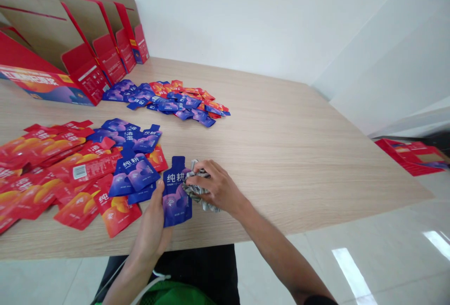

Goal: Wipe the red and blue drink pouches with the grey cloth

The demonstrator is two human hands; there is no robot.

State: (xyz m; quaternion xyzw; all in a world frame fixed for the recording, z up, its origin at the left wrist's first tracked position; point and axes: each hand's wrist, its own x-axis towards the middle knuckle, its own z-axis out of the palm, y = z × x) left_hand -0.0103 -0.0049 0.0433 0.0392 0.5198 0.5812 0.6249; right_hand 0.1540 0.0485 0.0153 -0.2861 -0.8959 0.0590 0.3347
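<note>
A blue pouch point(175, 209) with white lettering and purple fruit stands nearly upright near the table's front edge. My left hand point(153, 223) grips it from the left side, thumb on its front. Bunched in my right hand point(218, 185) is a crumpled grey-and-white patterned cloth point(197, 190), which touches the pouch's right side. Just left of my hands lie more blue pouches point(135, 172), partly on top of a spread of red pouches point(84, 167) with orange fruit. The fingers of my left hand behind the pouch are hidden.
Open red cardboard boxes point(84, 80) stand in a row at the back left of the wooden table point(281, 155). Before them lies a mixed heap of small blue and red pouches point(179, 101). Another red box point(411, 155) is beyond the table's right edge.
</note>
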